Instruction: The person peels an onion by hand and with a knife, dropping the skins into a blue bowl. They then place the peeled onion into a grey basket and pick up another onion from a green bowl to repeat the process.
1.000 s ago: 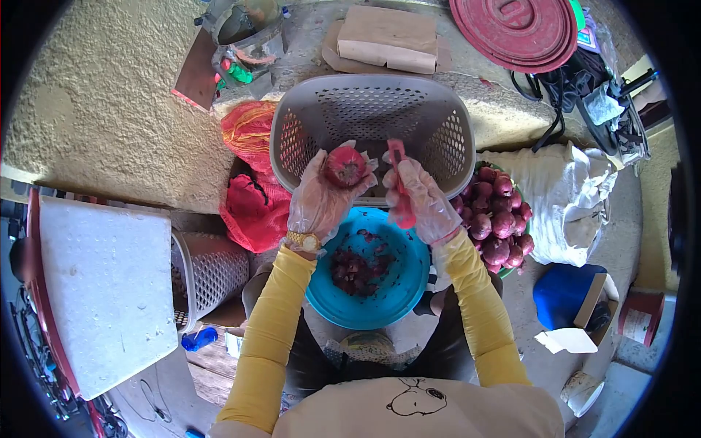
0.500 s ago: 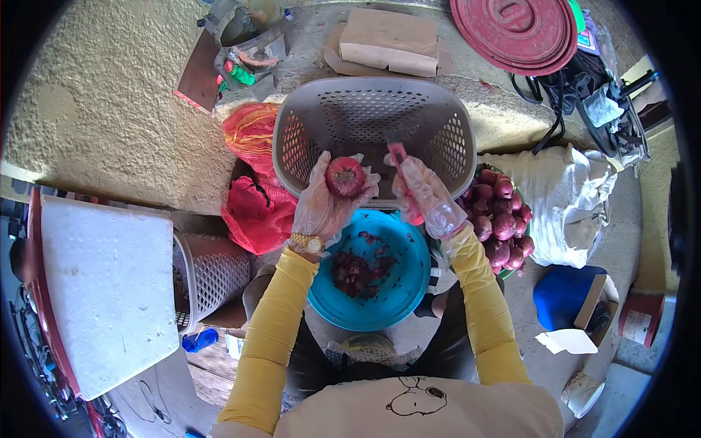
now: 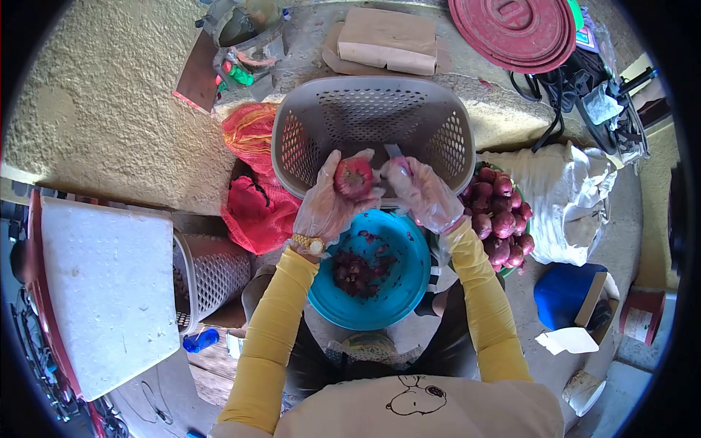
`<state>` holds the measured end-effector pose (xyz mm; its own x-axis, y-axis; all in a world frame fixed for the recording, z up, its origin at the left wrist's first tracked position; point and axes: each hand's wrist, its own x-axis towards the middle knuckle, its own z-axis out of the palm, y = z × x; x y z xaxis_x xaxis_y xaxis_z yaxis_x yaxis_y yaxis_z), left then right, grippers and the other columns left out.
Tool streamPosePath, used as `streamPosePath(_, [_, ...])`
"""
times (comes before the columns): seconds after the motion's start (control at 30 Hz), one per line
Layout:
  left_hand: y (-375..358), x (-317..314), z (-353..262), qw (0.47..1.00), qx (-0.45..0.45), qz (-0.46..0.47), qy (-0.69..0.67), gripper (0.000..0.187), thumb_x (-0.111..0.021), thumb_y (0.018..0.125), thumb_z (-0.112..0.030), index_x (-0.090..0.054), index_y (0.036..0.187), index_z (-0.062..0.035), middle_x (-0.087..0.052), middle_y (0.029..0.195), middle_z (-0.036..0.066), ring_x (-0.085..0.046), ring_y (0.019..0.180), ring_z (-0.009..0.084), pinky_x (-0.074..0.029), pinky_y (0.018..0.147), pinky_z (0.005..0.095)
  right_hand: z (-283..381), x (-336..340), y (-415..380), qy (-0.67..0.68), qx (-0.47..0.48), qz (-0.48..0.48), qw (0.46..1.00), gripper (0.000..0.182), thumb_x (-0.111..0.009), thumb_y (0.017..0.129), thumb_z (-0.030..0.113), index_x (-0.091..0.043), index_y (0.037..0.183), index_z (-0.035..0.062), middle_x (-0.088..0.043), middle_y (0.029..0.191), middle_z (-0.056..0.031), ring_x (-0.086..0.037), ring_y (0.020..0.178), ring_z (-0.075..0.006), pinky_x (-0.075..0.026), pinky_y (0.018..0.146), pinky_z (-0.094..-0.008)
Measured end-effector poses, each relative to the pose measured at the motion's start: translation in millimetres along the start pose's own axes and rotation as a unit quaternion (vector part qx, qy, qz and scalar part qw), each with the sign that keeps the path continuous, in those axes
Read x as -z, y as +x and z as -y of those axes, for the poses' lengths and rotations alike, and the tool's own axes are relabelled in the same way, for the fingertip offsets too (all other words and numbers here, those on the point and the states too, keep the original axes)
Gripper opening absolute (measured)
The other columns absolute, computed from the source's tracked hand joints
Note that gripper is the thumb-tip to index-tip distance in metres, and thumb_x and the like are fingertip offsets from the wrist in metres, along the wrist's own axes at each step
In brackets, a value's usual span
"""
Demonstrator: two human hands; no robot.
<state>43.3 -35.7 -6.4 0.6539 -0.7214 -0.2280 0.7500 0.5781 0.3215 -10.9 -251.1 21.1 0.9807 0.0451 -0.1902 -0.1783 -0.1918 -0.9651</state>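
Observation:
A red onion (image 3: 354, 178) sits in the gloved fingers of my left hand (image 3: 327, 198), over the near rim of the grey perforated basket (image 3: 372, 86). Close to its right, my right hand (image 3: 426, 193), also in a clear glove, is closed around a small knife (image 3: 394, 151) whose blade points up and away; the fingers are partly blurred. Below both hands stands a blue basin (image 3: 369, 315) with dark red onion skins (image 3: 358, 274) in it. Whole red onions (image 3: 502, 225) are heaped in a green-rimmed container beside my right forearm.
Red mesh bags (image 3: 252, 212) lie left of the basket. A white foam lid (image 3: 109, 285) and another perforated basket (image 3: 219, 274) are farther left. Behind lie a cardboard box (image 3: 387, 40) and a red lid (image 3: 515, 29). A white sack (image 3: 569, 190) is at the right.
The onion in my left hand has tilted and shifted slightly right. My right hand has moved a little left, closer to the onion, and the knife has turned in its grip.

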Motion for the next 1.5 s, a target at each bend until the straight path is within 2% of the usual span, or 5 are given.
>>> streamPosePath(0.6, [-14.7, 13.9, 32.4, 0.704, -0.241, -0.046, 0.666, 0.052, -0.056, 0.107, -0.044, -0.059, 0.122, 0.0063, -0.068, 0.113, 0.018, -0.071, 0.099, 0.0269, -0.063, 0.087, 0.0398, 9.7, 7.7, -10.2, -0.329, 0.121, 0.019, 0.936, 0.069, -0.086, 0.07, 0.06, -0.071, 0.103, 0.0007, -0.07, 0.092, -0.0225, -0.068, 0.089, -0.0426, -0.053, 0.081, -0.0467])
streamPosePath(0.7, [1.9, 18.0, 25.0, 0.98, 0.007, -0.13, 0.148, 0.053, -0.055, 0.107, -0.046, -0.06, 0.124, 0.0039, -0.07, 0.105, 0.014, -0.07, 0.089, 0.022, -0.062, 0.082, 0.0357, 0.1, 7.0, -8.8, -0.352, 0.146, 0.003, 0.924, 0.068, -0.086, 0.069, 0.056, -0.072, 0.106, -0.0003, -0.071, 0.094, -0.0233, -0.069, 0.092, -0.0432, -0.054, 0.082, -0.0469])
streamPosePath(1.33, [-11.4, 0.0, 20.0, 0.78, -0.051, -0.13, 0.61, 0.058, -0.042, 0.109, -0.055, -0.056, 0.144, -0.0116, -0.058, 0.071, 0.003, -0.045, 0.045, 0.0098, -0.035, 0.042, 0.026, 8.7, 7.8, -10.7, -0.348, 0.101, 0.032, 0.931, 0.079, -0.088, 0.068, 0.055, -0.071, 0.116, -0.0045, -0.073, 0.102, -0.0241, -0.07, 0.098, -0.0416, -0.055, 0.088, -0.0448])
streamPosePath(1.4, [4.8, 13.9, 30.5, 0.504, -0.49, 0.009, 0.711, 0.052, -0.047, 0.11, -0.047, -0.052, 0.148, -0.0113, -0.062, 0.085, 0.006, -0.049, 0.05, 0.0102, -0.04, 0.046, 0.0251, 4.0, 8.1, -10.6, -0.372, 0.131, 0.024, 0.918, 0.079, -0.088, 0.067, 0.056, -0.072, 0.115, -0.0049, -0.073, 0.102, -0.024, -0.07, 0.097, -0.0419, -0.054, 0.088, -0.0454])
streamPosePath(1.5, [-15.2, 16.1, 18.0, 0.728, -0.159, -0.014, 0.667, 0.05, -0.053, 0.109, -0.038, -0.048, 0.15, -0.0097, -0.063, 0.095, 0.008, -0.055, 0.061, 0.0092, -0.043, 0.052, 0.0233, 1.7, 6.8, -11.9, -0.4, 0.139, 0.012, 0.906, 0.08, -0.088, 0.067, 0.056, -0.072, 0.115, -0.0052, -0.073, 0.103, -0.0235, -0.07, 0.097, -0.042, -0.054, 0.088, -0.0456])
